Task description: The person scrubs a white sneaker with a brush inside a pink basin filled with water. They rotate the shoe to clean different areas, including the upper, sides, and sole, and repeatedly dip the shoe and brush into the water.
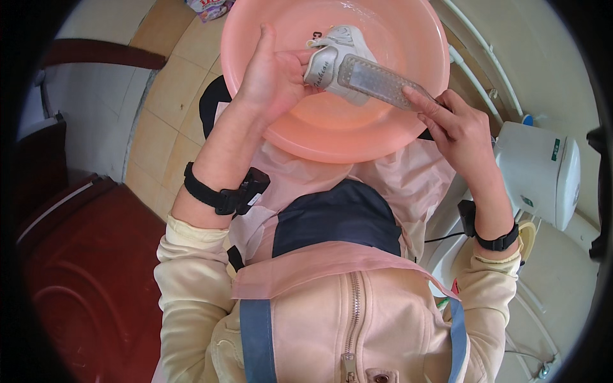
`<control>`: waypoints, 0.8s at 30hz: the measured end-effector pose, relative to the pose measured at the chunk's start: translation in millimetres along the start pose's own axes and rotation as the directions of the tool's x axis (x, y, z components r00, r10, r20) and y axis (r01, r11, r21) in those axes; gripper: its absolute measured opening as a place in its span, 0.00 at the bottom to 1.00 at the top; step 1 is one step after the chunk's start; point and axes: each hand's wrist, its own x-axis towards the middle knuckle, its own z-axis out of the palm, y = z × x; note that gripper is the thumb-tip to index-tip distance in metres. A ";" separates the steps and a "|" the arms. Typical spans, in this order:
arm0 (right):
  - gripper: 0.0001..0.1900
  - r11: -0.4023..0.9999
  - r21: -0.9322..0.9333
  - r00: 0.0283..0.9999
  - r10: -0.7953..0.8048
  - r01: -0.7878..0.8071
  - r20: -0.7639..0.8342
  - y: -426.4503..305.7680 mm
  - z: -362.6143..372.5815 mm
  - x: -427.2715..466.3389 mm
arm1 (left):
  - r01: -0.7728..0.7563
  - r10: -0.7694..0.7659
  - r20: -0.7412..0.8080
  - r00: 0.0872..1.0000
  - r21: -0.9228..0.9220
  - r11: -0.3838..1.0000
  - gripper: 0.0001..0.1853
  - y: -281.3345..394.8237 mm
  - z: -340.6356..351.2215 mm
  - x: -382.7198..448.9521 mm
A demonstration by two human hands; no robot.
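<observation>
Over a pink plastic basin [335,148], my left hand [282,79] holds a small white shoe [345,40] with a silver heel patch that bears lettering. Its fingers go behind and under the shoe, while the thumb stands up apart. My right hand [452,117] grips a scrubbing brush with a clear plastic back [378,81], its forefinger stretched along that back. The brush lies across the shoe's sole side; its bristles face away and are hidden. Some water appears to lie in the basin.
A white toilet cistern [531,167] stands at the right, with white pipes [479,81] along the wall above it. A dark red wooden door [96,277] is at the lower left. Beige floor tiles [163,105] show left of the basin, and a printed plastic bag [210,8] lies at the top.
</observation>
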 end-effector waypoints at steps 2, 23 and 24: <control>0.25 0.999 0.020 0.999 -0.042 0.042 0.001 -8.1 4.6 5.7 | -0.007 0.004 0.053 0.999 0.051 0.999 0.55 -7.0 -0.9 3.6; 0.18 0.816 0.234 0.848 0.509 -0.529 0.146 50.4 121.1 34.7 | -0.023 0.019 0.013 1.000 0.527 0.849 0.26 -48.1 -41.7 -4.6; 0.18 0.801 0.161 0.817 0.562 -0.576 0.128 56.2 127.5 33.9 | -0.004 -0.011 0.024 1.000 0.538 0.843 0.22 -48.5 -41.5 -6.2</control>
